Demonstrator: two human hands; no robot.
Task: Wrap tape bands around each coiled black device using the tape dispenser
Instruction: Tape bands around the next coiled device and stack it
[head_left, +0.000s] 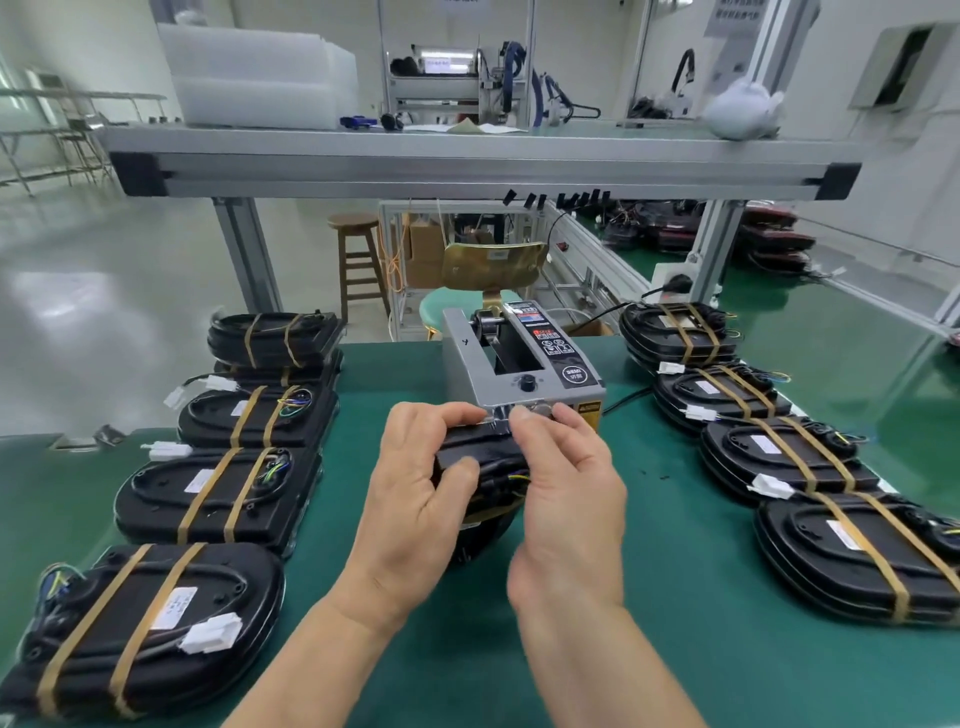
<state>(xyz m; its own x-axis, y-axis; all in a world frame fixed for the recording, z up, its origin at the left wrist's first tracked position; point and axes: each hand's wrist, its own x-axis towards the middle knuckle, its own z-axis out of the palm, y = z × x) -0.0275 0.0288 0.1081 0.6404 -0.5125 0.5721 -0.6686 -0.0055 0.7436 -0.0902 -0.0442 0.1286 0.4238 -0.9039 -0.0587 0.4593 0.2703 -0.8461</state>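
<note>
While the black device (478, 460) is held up over the middle of the green table (675, 597), just in front of the tape dispenser (519, 358) that stands at the middle of the far edge, both hands work at its far end. The left hand (415, 483) grips the device from its left side, thumb across the near face and fingers curled over the top. The right hand (566, 483) is nearer the dispenser's mouth and appears to pinch a shiny tape strip (497, 422) between thumb and forefinger, though blur hides the exact contact. The device's long axis seems to run away from the person, far end raised toward the mouth, rounded near end low by the mat. The strip therefore likely has to be drawn across that axis. Already banded devices (218, 493) line the left and right edges.
</note>
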